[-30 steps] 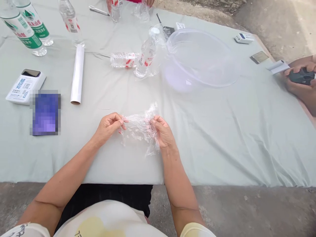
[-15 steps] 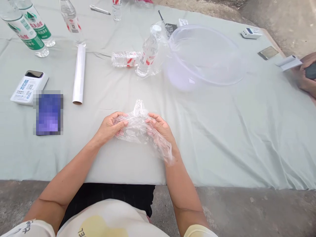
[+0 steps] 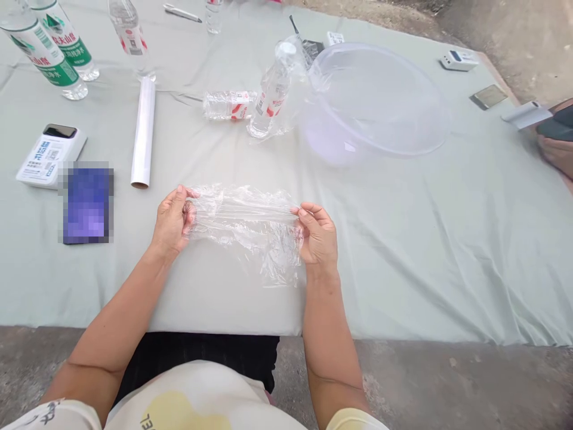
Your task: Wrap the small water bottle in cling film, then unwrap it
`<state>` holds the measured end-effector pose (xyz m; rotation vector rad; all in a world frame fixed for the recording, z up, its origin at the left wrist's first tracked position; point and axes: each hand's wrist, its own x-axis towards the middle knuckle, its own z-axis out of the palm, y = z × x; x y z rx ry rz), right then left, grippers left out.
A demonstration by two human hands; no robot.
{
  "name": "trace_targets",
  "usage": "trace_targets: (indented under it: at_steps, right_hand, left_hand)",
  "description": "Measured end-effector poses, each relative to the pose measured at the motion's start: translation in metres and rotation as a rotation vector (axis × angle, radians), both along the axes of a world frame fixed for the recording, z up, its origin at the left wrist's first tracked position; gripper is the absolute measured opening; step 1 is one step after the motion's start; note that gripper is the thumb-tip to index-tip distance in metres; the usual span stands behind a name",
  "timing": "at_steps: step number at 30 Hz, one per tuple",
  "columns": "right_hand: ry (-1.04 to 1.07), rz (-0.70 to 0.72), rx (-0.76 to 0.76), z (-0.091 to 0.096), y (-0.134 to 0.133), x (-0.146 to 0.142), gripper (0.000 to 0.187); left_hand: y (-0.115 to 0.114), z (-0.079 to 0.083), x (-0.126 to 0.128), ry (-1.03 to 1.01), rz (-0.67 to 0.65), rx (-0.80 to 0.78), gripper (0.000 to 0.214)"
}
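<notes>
Now L hand [image 3: 171,220], R hand [image 3: 317,234] pinch cling film [image 3: 244,230].

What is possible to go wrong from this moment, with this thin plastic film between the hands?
The cling film is pulled tight between the left hand and right hand, and it looks thin and creased, so it might tear or stick to itself. The upright plastic bottle might tip if knocked.

A cream T-shirt [image 3: 197,397] with a yellow print and dark lettering tops black trousers [image 3: 197,358].

Pale grey-green tablecloth [image 3: 403,257], bare concrete ground [image 3: 447,382], soft even light
</notes>
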<state>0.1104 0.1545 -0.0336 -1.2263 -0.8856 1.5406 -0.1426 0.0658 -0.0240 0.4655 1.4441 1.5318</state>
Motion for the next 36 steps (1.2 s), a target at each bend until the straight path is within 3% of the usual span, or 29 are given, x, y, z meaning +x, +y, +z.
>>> trace_targets:
  at_steps: [3, 6, 8, 10, 12, 15, 22, 25, 28, 32, 36]
  right_hand:
    - [-0.044, -0.086, 0.031, -0.003, 0.004, 0.007, 0.026]
    - [-0.066, -0.218, 0.103, -0.007, 0.008, 0.015, 0.026]
    - [-0.064, -0.203, 0.181, -0.008, 0.01, 0.019, 0.031]
    - [-0.07, -0.017, 0.278, -0.008, 0.009, 0.021, 0.043]
    - [-0.109, 0.268, 0.33, -0.007, 0.005, 0.021, 0.058]
    - [-0.248, 0.584, 0.265, -0.003, -0.003, 0.017, 0.066]
    - [-0.378, 0.824, 0.148, 0.001, -0.008, 0.015, 0.045]
    - [-0.402, 0.764, 0.189, 0.001, -0.008, 0.017, 0.03]
    - [-0.362, 0.579, 0.181, 0.003, -0.006, 0.018, 0.021]
    - [-0.286, 0.415, 0.115, 0.006, -0.001, 0.021, 0.02]
    - [-0.232, 0.278, 0.081, 0.005, 0.006, 0.024, 0.023]
  left_hand:
    - [0.0, 0.003, -0.001, -0.123, -0.094, -0.068, 0.042]
    - [-0.001, 0.007, 0.001, -0.12, -0.21, -0.085, 0.044]
    - [-0.002, 0.008, 0.003, -0.09, -0.278, -0.078, 0.044]
    - [-0.003, 0.007, 0.004, -0.064, -0.325, -0.082, 0.045]
    - [-0.003, 0.006, 0.005, -0.04, -0.352, -0.09, 0.046]
    - [-0.004, 0.006, 0.005, -0.015, -0.389, -0.089, 0.047]
    - [-0.004, 0.01, 0.003, -0.096, -0.419, -0.106, 0.045]
    - [-0.003, 0.01, 0.001, -0.169, -0.403, -0.117, 0.047]
    - [-0.002, 0.01, -0.002, -0.204, -0.376, -0.139, 0.048]
    - [-0.002, 0.01, -0.004, -0.169, -0.406, -0.165, 0.048]
    - [-0.003, 0.012, -0.006, -0.093, -0.52, -0.176, 0.049]
